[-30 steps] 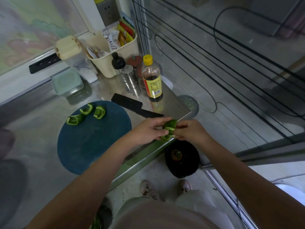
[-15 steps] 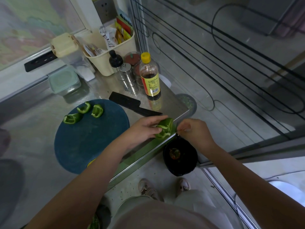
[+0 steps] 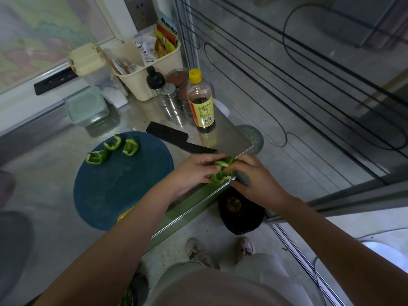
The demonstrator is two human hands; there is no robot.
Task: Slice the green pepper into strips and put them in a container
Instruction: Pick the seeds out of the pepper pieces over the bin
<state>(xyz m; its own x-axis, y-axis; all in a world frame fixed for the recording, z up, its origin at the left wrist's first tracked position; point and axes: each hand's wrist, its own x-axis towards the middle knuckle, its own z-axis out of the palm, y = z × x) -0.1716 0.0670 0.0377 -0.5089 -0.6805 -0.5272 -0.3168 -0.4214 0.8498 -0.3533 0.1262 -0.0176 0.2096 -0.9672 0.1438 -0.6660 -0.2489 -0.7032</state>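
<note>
A piece of green pepper (image 3: 221, 172) is held over the counter's right corner, above a black bin (image 3: 241, 214) on the floor. My left hand (image 3: 194, 170) grips it from the left. My right hand (image 3: 254, 175) has its fingers curled on the pepper's right side. Three cut pepper pieces (image 3: 111, 149) lie at the far edge of a round dark blue cutting board (image 3: 119, 188). A black knife (image 3: 176, 140) lies on the steel counter just beyond the board. A lidded pale green container (image 3: 87, 108) stands at the back left.
A soy sauce bottle (image 3: 202, 104), a metal shaker (image 3: 170, 99) and a cream caddy (image 3: 141, 69) crowd the back right of the counter (image 3: 44, 164). A glass partition (image 3: 287, 85) rises right of the counter. My shoes (image 3: 201, 252) stand below.
My right hand, which had drawn away from the pepper half a second ago, has returned to its right side. The left hand kept holding the pepper in about the same place.
</note>
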